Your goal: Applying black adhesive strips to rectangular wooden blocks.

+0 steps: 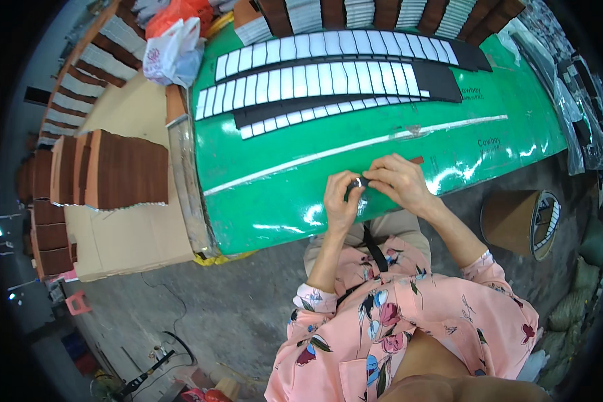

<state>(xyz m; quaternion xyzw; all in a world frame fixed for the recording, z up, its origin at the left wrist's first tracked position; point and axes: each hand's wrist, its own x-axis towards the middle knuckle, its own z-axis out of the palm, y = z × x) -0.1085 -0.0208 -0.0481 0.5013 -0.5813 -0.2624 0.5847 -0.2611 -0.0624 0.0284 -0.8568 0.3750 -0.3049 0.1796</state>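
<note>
Both hands meet over the near part of a green table top (268,208). A small dark, rounded thing with a shiny spot (358,182) is pinched between them; its kind I cannot make out. My left hand (340,201) grips it with thumb and fingers closed. The fingertips of my right hand (400,182) press together at its right side, and whether they hold part of it is hidden. Just beyond the right hand lies a small brown piece (417,160). A long thin white strip (355,149) runs across the table past my hands.
Farther back, black sheets with rows of white rectangles (308,84) overlap. Stacks of brown and white pieces (372,15) line the far edge. More brown stacks (127,171) stand on cardboard at left, near a white plastic bag (174,53). A brown drum (509,218) stands right.
</note>
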